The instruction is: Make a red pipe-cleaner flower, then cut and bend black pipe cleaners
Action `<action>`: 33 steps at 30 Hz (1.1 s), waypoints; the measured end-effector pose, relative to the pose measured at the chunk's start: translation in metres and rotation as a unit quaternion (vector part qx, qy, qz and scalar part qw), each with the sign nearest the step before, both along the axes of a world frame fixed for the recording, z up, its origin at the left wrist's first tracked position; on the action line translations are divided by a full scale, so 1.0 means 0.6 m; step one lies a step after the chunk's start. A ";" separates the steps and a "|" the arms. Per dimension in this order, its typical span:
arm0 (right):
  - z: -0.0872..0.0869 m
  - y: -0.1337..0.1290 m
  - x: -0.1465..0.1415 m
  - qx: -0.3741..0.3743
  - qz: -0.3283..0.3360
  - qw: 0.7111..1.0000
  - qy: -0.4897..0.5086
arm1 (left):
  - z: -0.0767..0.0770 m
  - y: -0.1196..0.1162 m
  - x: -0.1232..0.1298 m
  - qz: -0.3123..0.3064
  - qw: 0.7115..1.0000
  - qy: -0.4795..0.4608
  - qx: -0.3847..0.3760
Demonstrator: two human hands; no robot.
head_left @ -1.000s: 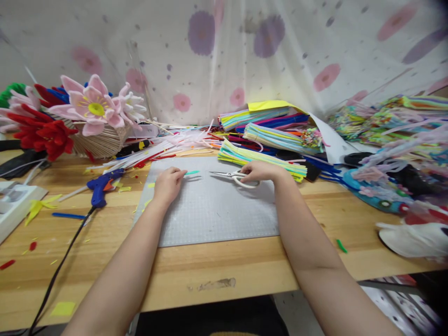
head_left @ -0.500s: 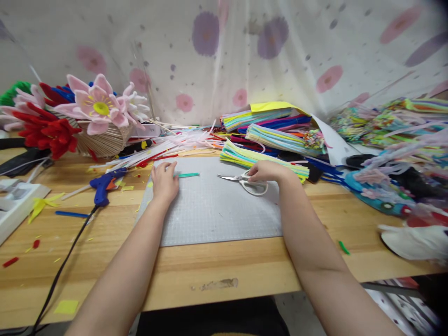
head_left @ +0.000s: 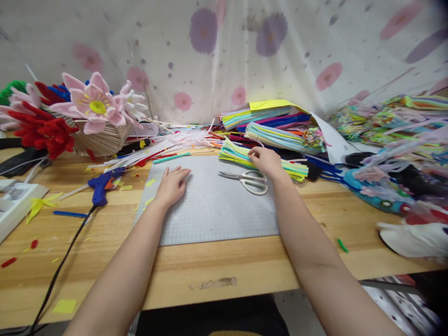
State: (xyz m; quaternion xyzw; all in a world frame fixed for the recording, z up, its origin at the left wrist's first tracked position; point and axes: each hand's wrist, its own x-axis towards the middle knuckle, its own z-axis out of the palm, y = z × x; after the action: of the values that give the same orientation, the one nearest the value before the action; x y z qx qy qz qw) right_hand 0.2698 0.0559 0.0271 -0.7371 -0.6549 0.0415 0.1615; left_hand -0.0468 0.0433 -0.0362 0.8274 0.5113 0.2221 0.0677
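Note:
My left hand (head_left: 172, 186) lies over the left part of the grey cutting mat (head_left: 217, 214), fingers stretched out, holding nothing. Beyond its fingertips, a teal pipe cleaner piece (head_left: 171, 157) rests along the mat's far edge. My right hand (head_left: 266, 162) is at a bundle of yellow, white and green pipe cleaners (head_left: 234, 153). Its fingers are curled down at the strands; whether they pinch any is hidden. Just in front of that hand, white-handled scissors (head_left: 254, 182) lie on the mat, blades pointing left.
A blue hot glue gun (head_left: 103, 184) with a black cord lies left of the mat. Pink and red fuzzy flowers (head_left: 98, 105) stand behind it. More pipe cleaner bundles (head_left: 280, 133) are heaped at the back. A white power strip (head_left: 21, 203) sits far left.
My right hand has let go of the scissors and moved up to the pipe cleaner bundle. My left hand has released the teal piece at the far edge and opened, shifting right and nearer.

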 end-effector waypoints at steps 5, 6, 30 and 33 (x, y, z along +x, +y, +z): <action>-0.052 0.010 -0.052 0.121 0.051 0.991 0.035 | 0.004 -0.002 -0.002 0.021 0.999 -0.016 0.019; -0.059 0.010 -0.060 0.137 0.064 0.988 0.031 | 0.005 -0.003 -0.002 0.025 0.999 -0.019 0.024; -0.092 0.010 -0.030 0.169 0.054 0.984 0.014 | 0.028 0.088 0.228 0.023 0.998 -0.056 -0.025; -0.089 0.010 -0.033 0.178 0.074 0.981 0.004 | 0.026 0.093 0.226 0.034 0.998 -0.059 -0.016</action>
State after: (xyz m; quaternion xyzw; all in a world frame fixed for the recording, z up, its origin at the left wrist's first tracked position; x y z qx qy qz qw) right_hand 0.2498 0.0617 -0.0264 -0.6460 -0.7038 -0.0605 0.2894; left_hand 0.0888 0.0990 -0.0207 0.7938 0.5377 0.2646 0.1034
